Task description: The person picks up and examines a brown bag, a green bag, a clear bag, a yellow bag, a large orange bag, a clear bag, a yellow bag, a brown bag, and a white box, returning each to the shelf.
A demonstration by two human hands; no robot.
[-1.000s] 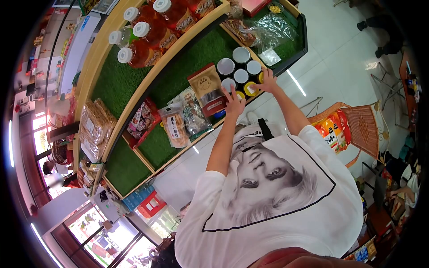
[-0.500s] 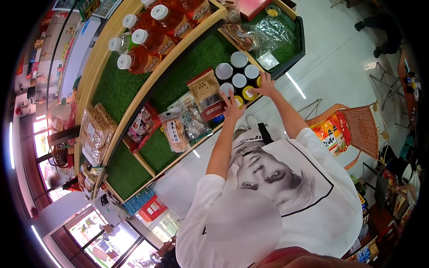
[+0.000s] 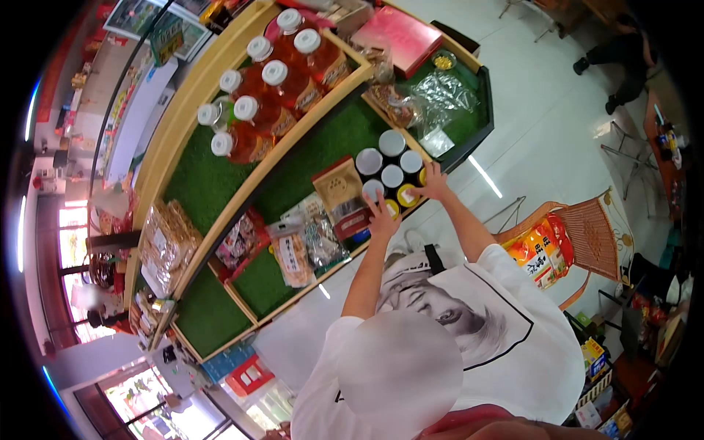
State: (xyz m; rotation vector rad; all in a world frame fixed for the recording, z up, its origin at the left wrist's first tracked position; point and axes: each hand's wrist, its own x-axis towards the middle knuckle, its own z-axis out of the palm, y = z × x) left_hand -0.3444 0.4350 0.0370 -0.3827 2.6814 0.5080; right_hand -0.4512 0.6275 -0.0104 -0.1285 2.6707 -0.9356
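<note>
A tight cluster of several round cans stands on green turf in the display shelf, some with silvery lids [image 3: 391,175] and some with yellow lids [image 3: 406,194]. At the cluster's left front, my left hand [image 3: 382,219] rests with its fingers spread over the near cans. My right hand [image 3: 435,182] touches the right side of the group, fingers apart around a yellow-lidded can. A brown paper pouch [image 3: 339,189] lies just left of the cans. Bagged snacks [image 3: 292,257] lie farther left.
Bottles of reddish drink [image 3: 275,82] stand on the upper tier. A pink box [image 3: 396,37] and clear plastic bags [image 3: 445,95] are at the upper right. A wicker chair [image 3: 591,233] stands at right. Part of another person [image 3: 623,66] shows at the far upper right.
The camera view has shifted, bringing more bottles and the pink box into sight. Both hands remain at the cans, with little visible change in their fingers.
</note>
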